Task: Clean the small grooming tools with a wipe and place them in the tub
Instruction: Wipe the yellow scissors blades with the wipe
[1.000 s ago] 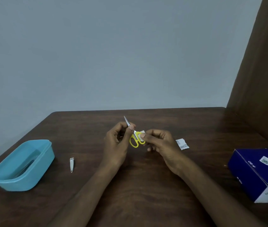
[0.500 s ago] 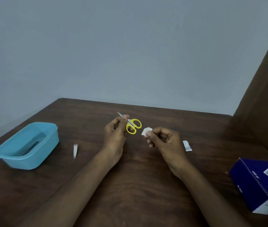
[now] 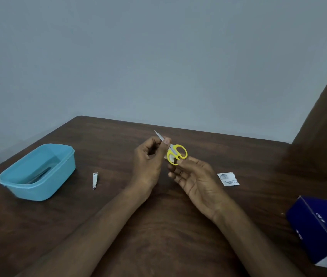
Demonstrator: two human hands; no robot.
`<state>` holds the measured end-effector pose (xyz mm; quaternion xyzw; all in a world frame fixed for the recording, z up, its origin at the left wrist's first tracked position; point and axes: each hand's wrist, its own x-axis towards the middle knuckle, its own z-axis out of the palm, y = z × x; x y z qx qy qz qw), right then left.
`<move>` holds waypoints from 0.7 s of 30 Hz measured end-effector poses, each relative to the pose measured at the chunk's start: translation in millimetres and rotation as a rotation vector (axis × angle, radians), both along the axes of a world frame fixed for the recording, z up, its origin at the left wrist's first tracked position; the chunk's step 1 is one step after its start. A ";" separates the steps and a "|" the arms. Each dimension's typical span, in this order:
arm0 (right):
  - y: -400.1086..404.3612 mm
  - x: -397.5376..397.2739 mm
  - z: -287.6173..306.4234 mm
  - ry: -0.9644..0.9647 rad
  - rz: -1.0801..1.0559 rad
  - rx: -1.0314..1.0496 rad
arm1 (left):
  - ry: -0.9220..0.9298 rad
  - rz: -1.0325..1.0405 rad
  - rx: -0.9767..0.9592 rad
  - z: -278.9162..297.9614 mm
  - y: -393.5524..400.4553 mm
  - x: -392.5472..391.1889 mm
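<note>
Pinching the small yellow-handled scissors by the blades, my left hand holds them above the middle of the table, tip pointing up and away toward the wall, the handle loops toward my right hand. My right fingers are pressed together on the wipe, a small pale scrap that shows through the lower loop — most of it is hidden, so I cannot tell how firmly I have it.

I judge the handles are the part being rubbed now. The risk lies in my left-hand hold: thumb and fingers sit on bare metal, and a damp wipe could make the blades slippery, so the scissors might twist or drop, or the edge could catch my skin.

Well to the left stands the blue tub, with something slim already lying inside. The nail clipper lies on the table just beside it, uncleaned as far as I can judge. A torn sachet lies to my right.
</note>
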<state>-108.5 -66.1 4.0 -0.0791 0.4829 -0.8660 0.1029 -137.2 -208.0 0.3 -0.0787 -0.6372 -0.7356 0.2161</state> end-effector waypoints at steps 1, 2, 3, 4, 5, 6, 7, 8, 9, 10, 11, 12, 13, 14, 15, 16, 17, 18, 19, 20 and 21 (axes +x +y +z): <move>-0.5 0.0 -0.7 0.008 -0.016 0.044 | 0.019 0.002 -0.013 -0.9 0.1 0.2; -0.8 0.7 -1.6 0.022 -0.026 0.078 | 0.035 0.000 -0.030 -1.4 0.6 0.2; -1.1 1.3 -2.3 0.034 -0.037 0.103 | 0.045 0.000 -0.046 -1.6 0.7 -0.2; -1.5 1.4 -3.2 0.044 -0.058 0.120 | 0.056 0.000 -0.057 -2.3 0.1 -0.3; -1.5 1.5 -3.5 0.052 -0.092 0.129 | 0.068 0.002 -0.068 -2.2 -0.2 0.0; -1.5 1.4 -3.7 0.052 -0.131 0.139 | 0.077 0.004 -0.073 -2.2 -0.1 0.9; -1.5 1.2 -2.9 0.046 -0.169 0.146 | 0.081 0.007 -0.070 -1.2 0.7 2.0; -1.1 0.8 -2.0 0.039 -0.201 0.148 | 0.074 0.010 -0.063 -0.1 1.6 2.4; -0.1 0.1 -1.7 0.034 -0.212 0.145 | 0.060 0.010 -0.050 1.3 2.3 2.7; 1.1 0.6 -0.5 0.026 -0.198 0.134 | 0.043 0.004 -0.034 2.3 3.2 2.6; 2.0 1.3 0.8 0.017 -0.166 0.117 | 0.025 -0.004 -0.018 3.2 3.7 2.5; 2.2 2.6 1.8 0.008 -0.130 0.096 | 0.008 -0.011 -0.006 3.3 3.5 2.1; 1.8 3.4 2.4 -0.005 -0.103 0.074 | -0.013 -0.018 -0.001 3.4 2.9 1.7; 1.3 3.6 3.6 -0.020 -0.088 0.058 | -0.038 -0.025 -0.002 3.6 2.6 1.6; 0.2 3.6 4.2 -0.038 -0.086 0.046 | -0.065 -0.032 -0.005 3.4 1.6 2.0; -0.4 3.2 4.7 -0.050 -0.091 0.038 | -0.088 -0.038 -0.003 2.5 1.1 2.3; -0.7 2.4 4.6 -0.054 -0.096 0.035 | -0.104 -0.039 0.006 1.9 1.2 2.6; -0.7 1.8 4.5 -0.053 -0.108 0.035 | -0.114 -0.036 0.020 1.2 1.6 2.2; -0.7 1.9 4.4 -0.049 -0.128 0.040 | -0.118 -0.032 0.032 0.9 2.4 1.8; -0.5 1.7 3.4 -0.040 -0.156 0.053 | -0.113 -0.027 0.045 -0.1 3.5 1.1; -0.7 1.1 1.8 -0.023 -0.191 0.074 | -0.101 -0.023 0.059 -0.5 5.0 0.6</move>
